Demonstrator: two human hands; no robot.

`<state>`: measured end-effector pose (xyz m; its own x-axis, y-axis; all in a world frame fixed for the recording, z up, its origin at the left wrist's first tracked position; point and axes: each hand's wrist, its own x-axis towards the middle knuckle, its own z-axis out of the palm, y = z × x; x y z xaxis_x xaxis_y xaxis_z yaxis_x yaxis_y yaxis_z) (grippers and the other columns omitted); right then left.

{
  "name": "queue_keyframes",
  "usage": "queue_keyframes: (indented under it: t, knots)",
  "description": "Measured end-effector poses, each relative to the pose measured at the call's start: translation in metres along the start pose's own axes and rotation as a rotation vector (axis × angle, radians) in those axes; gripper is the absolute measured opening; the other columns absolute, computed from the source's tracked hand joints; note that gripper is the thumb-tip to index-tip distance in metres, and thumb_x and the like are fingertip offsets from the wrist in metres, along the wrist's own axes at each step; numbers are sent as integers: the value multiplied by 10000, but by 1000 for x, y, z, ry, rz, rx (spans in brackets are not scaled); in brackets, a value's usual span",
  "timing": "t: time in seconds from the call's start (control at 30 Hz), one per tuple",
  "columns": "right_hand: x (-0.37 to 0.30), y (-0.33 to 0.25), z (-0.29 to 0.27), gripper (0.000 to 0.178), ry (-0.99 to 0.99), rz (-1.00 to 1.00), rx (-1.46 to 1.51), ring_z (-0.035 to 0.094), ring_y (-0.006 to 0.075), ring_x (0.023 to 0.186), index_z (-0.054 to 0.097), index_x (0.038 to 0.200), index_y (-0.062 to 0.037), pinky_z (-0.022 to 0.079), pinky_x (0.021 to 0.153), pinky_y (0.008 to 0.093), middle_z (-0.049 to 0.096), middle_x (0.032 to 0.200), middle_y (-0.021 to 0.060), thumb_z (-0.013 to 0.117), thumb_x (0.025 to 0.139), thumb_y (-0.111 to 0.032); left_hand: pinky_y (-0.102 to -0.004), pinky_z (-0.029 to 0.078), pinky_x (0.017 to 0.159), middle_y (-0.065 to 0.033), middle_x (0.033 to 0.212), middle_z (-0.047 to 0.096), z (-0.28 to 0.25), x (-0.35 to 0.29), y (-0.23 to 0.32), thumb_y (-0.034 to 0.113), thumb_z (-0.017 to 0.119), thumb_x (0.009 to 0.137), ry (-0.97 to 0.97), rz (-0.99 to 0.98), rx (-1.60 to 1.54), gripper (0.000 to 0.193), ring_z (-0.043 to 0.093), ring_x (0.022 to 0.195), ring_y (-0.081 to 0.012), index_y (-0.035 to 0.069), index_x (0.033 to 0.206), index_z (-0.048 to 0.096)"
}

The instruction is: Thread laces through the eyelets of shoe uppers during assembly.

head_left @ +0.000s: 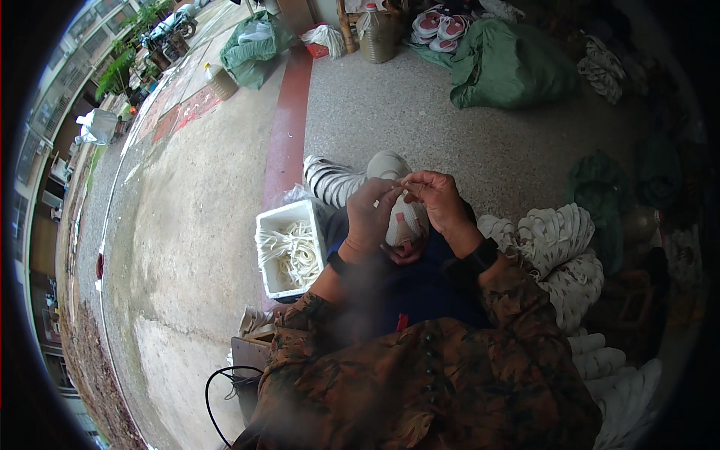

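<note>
My left hand (369, 214) and my right hand (442, 201) meet above my lap with fingertips pinched close together. Whatever lies between the fingertips is too small to make out. Just below them a white mesh shoe (406, 225) with pink patches rests on my lap, partly covered by my left hand. To the left stands a white foam box (261, 251) with a heap of white shoelaces (291, 251) inside. Beyond my hands sit a row of nested white shoes (331, 181) and a pale rounded shoe-like piece (388, 163).
White shoes (555, 232) lie stacked in rows on my right. Farther off are a large green sack (502, 67), red-and-white shoes (441, 27), a filled plastic jug (376, 37) and a red tub (318, 50). A black cable (208, 397) loops at lower left.
</note>
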<state>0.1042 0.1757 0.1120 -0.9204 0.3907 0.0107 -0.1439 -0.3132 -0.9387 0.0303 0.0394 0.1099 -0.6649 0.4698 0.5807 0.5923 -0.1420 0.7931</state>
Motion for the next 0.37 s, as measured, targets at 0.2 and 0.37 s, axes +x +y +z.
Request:
queue_keyframes:
  t: [0.2, 0.37]
  knots:
    - [3, -1, 10, 128, -174, 19, -168, 611, 110, 659, 646, 928, 15, 520, 577, 236, 637, 752, 62, 567, 899, -82, -245, 450, 612, -69, 727, 622, -6, 1, 9, 80, 636, 849, 64, -258, -138, 121, 574, 675, -119, -40, 836, 645]
    - [2, 1, 8, 129, -239, 46, -298, 600, 103, 624, 656, 927, -7, 524, 605, 236, 626, 714, 49, 555, 907, -84, -194, 429, 631, 4, 786, 638, -16, -5, 4, 86, 625, 873, -12, -448, -287, 102, 535, 695, -54, 13, 911, 683]
